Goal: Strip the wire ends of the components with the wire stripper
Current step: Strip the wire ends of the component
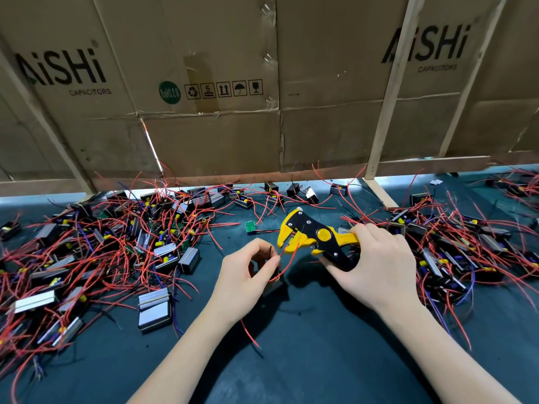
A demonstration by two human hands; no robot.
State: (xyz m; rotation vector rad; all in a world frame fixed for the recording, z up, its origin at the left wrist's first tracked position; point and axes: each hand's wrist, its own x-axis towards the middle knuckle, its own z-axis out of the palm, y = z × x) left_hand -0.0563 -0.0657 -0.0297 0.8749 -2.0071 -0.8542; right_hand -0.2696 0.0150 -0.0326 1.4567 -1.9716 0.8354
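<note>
My left hand, just left of the frame's centre, pinches a red wire between thumb and forefinger. The wire loops down under my fingertips and rises up and to the right, its free end lying at the mouth of the wire stripper. A short black wire end sticks up just behind my forefinger. The component these wires belong to sits dark beneath my palm, mostly hidden, so I cannot tell its shape.

My right hand, right of centre, is wrapped around the stripper's handles, fingers curled over the yellow upper handle and thumb against the black lower one. The yellow and black head points left toward my other hand, its jaws parted, with the red wire end between or just in front of them; I cannot tell which.

Outward from my hands, the dark green table mat fills the lower frame. A dense pile of components with red wires covers the left side, and a second pile spreads along the right edge. A small green circuit board lies alone just above my left hand. Flattened cardboard boxes printed with "AiSHi Capacitors" form a wall across the whole upper half.
</note>
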